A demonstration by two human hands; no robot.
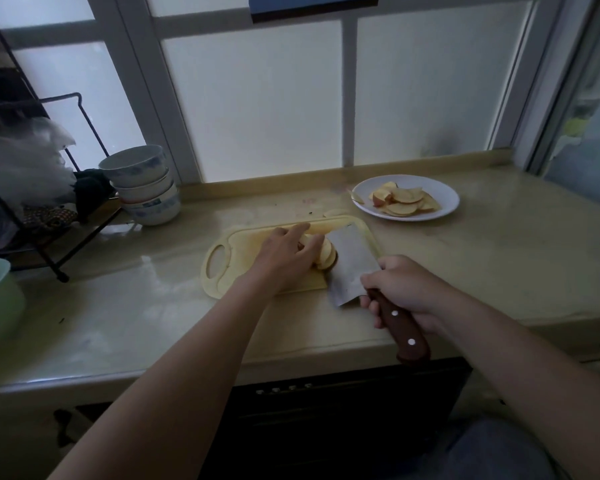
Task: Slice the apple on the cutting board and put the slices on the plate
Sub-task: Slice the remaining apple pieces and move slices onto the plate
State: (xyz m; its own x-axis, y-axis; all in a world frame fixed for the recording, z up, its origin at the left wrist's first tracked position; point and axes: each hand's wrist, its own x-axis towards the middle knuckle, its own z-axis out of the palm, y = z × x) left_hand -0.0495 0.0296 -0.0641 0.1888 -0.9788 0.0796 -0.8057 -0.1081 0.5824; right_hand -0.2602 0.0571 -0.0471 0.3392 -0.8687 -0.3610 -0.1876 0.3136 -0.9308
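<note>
Hands: left hand curled over fanned apple slices; right hand wrapped round brown-handled cleaver | slices held on yellow plastic cutting board | white round plate set toward counter back edge, nearer right hand.

No text, label, brand, number or sign can be read anywhere, and the blue markings on the stacked bowls are seen only as a blurred pattern in which no letters can be made out.
</note>
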